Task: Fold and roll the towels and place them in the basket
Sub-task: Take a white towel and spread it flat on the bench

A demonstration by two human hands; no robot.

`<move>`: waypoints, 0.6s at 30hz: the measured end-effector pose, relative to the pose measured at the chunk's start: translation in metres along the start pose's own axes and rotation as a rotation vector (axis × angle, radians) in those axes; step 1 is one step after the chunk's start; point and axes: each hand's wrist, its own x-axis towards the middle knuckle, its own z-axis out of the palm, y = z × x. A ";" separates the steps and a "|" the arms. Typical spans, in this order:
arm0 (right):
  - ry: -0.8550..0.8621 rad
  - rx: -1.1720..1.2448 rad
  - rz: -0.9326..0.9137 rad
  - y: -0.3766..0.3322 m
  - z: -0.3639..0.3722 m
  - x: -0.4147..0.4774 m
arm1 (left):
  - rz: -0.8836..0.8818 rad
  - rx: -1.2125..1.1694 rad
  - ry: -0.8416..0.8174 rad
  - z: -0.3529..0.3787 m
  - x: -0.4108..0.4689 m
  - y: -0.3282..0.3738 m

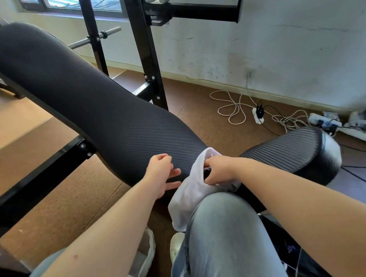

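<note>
My left hand (161,174) rests loose-fingered, holding nothing, on the near end of the long black backrest pad (70,89), its vinyl ribbed in fine diagonal lines. Just right of it the soft white towel (188,196) hangs crumpled over my denim knee (220,224), my right hand (219,170) gripping its upper edge beside the ribbed seat pad (291,149). Below lies a brown cork-like floor (59,196), with pale cords (235,108) coiled by the scuffed white wall (280,38).
</note>
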 end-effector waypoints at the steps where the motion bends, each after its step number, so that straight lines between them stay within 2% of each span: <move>1: -0.030 -0.008 0.009 -0.002 0.001 -0.001 | -0.008 0.163 -0.042 -0.002 -0.003 -0.001; 4: -0.006 -0.127 -0.018 -0.007 0.006 0.002 | -0.072 0.701 -0.233 -0.003 -0.005 -0.019; 6: 0.004 -0.198 -0.026 -0.007 0.010 0.008 | -0.015 0.816 -0.262 0.000 0.000 -0.033; 10: 0.067 -0.256 -0.032 0.003 0.017 0.024 | 0.065 0.596 -0.253 0.003 0.004 -0.038; 14: 0.145 -0.310 -0.098 0.003 0.010 0.026 | 0.172 0.275 -0.097 0.005 0.010 -0.023; 18: 0.128 -0.231 -0.017 0.009 0.019 0.034 | 0.223 0.004 0.047 0.002 0.015 -0.002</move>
